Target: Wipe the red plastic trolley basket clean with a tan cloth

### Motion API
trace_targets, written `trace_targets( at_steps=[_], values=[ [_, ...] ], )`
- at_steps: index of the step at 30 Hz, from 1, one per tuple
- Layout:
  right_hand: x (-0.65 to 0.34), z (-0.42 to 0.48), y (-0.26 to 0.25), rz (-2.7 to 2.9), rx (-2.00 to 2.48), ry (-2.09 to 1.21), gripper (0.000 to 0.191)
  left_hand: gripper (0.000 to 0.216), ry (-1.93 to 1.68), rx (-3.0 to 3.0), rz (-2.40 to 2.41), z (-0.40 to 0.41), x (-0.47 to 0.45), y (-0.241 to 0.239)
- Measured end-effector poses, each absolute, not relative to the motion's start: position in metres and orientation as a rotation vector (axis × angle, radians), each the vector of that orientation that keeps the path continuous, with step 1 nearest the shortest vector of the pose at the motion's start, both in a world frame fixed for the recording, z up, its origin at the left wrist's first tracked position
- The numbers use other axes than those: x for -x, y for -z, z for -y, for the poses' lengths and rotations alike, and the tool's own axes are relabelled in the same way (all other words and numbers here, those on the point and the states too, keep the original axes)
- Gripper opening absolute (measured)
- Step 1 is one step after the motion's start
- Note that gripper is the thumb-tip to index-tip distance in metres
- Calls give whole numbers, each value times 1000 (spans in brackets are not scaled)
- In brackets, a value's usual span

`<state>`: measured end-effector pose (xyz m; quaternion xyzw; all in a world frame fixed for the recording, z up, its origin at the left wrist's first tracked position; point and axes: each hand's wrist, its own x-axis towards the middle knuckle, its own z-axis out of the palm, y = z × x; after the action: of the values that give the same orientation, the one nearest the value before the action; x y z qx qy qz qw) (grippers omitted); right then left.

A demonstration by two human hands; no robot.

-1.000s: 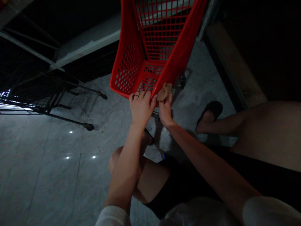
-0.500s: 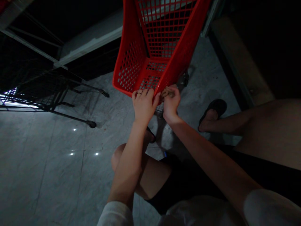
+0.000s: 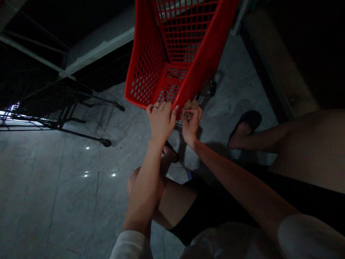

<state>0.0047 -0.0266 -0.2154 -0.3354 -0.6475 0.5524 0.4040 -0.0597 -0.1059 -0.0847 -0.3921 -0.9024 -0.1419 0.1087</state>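
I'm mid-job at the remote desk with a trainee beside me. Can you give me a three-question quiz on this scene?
1. Multiple choice: What colour is the basket? A) green B) red C) white
2. True or false: The left hand is the one holding the crumpled brown material.
3. Fill in the blank: In the view, the dark wheeled frame stands to the ____ of the basket.

Key:
1. B
2. False; the right hand holds the crumpled brown material, while the left hand rests on the basket's near rim.
3. left

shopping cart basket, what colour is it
Red: the shopping cart basket, best seen in the head view.
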Motion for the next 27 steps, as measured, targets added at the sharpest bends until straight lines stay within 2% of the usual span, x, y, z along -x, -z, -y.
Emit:
trace_targets(
  at_steps=[7, 11, 13, 16, 21, 24, 27],
  values=[
    [-10, 24, 235, 1696, 1044, -1783, 17, 41, 389, 1154, 2634, 101, 59, 83],
    [-9, 39, 233, 1367, 1038, -2044, 13, 37, 402, 1162, 2701, 91, 47, 75],
    [-15, 42, 225, 1177, 1068, -2099, 17, 37, 407, 1194, 2727, 84, 41, 71],
    [-27, 30, 203, 1221, 1074, -1876, 21, 39, 420, 1268, 2725, 72, 37, 69],
    [-30, -3, 163, 1455, 816, -1339, 11, 43, 486, 1562, 2651, 74, 59, 65],
    [-26, -7, 174, 1531, 840, -1273, 9, 41, 607, 1651, 2581, 96, 86, 59],
    [-18, -8, 208, 1632, 961, -1391, 13, 42, 689, 1606, 2577, 122, 111, 57]
  ],
)
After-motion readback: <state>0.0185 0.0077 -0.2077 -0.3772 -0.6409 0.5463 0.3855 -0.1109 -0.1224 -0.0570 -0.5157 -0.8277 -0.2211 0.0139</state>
